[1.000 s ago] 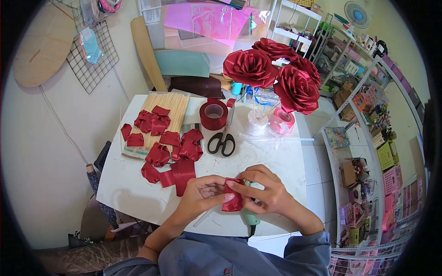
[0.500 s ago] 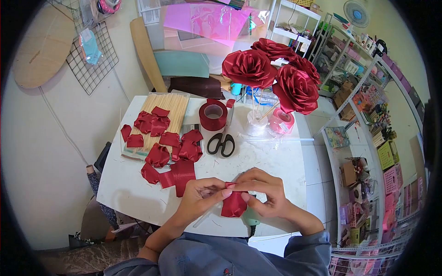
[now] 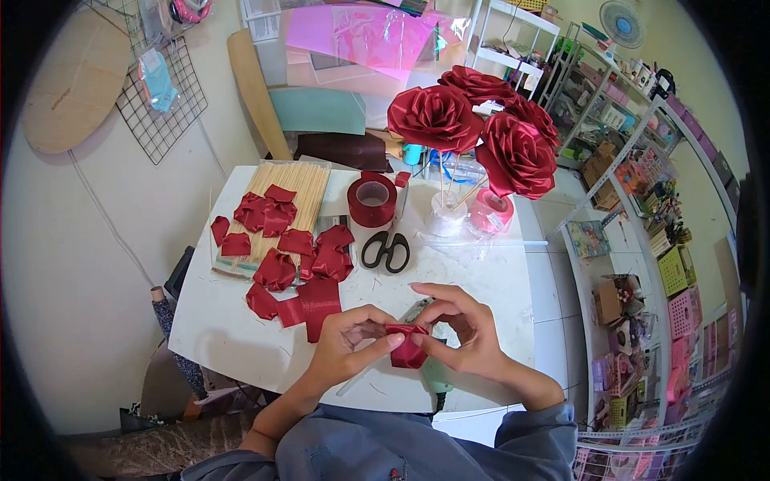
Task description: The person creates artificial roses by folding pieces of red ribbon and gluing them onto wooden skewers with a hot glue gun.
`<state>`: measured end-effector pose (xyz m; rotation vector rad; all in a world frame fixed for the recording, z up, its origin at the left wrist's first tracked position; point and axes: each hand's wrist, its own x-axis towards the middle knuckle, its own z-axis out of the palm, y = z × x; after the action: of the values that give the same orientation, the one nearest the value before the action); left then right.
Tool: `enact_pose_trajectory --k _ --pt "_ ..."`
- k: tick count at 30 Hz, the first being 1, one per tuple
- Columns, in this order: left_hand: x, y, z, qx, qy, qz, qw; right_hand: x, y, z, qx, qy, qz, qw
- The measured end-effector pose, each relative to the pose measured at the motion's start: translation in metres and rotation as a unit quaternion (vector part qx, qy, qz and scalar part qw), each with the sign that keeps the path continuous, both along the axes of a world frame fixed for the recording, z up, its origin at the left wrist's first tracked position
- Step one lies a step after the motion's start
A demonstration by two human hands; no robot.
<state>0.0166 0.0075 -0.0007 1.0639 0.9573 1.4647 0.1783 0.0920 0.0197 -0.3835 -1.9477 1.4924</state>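
A short piece of glossy dark red satin ribbon (image 3: 409, 357) is held between my hands near the table's front edge, its upper edge folded over. My left hand (image 3: 350, 345) pinches it at the left, thumb in front. At its right side, my right hand (image 3: 465, 337) grips it between thumb and fingertips, with the index finger raised. Partly hidden under my right hand lies a light green glue gun (image 3: 436, 375) with a black cord. Several folded red ribbon petals (image 3: 276, 271) and flat cut ribbon pieces (image 3: 321, 305) lie to the left.
Black-handled scissors (image 3: 386, 252) lie beyond my hands, beside a red ribbon roll (image 3: 372, 200). Bamboo sticks (image 3: 309, 188) fill a pack at the back left. Red ribbon roses (image 3: 513, 152) stand on sticks in a white holder (image 3: 447, 216), beside a pink roll (image 3: 491, 212).
The upper edge of the ribbon piece has been folded down, so less of it hangs below my fingers. My right index finger has lifted away from the fold.
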Motion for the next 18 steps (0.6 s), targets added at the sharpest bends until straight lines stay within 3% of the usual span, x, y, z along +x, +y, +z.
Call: enact_pose_trajectory --k 10,18 --pt "-0.004 0.0017 -0.0051 0.024 0.041 -0.035 0.998 0.0013 -0.0023 0.0018 -0.014 -0.032 0.034 0.999" --pt "-0.0007 0.0016 -0.005 0.046 0.084 0.064 0.993 0.0001 -0.0014 0.0025 0.002 -0.035 0.018 0.999"
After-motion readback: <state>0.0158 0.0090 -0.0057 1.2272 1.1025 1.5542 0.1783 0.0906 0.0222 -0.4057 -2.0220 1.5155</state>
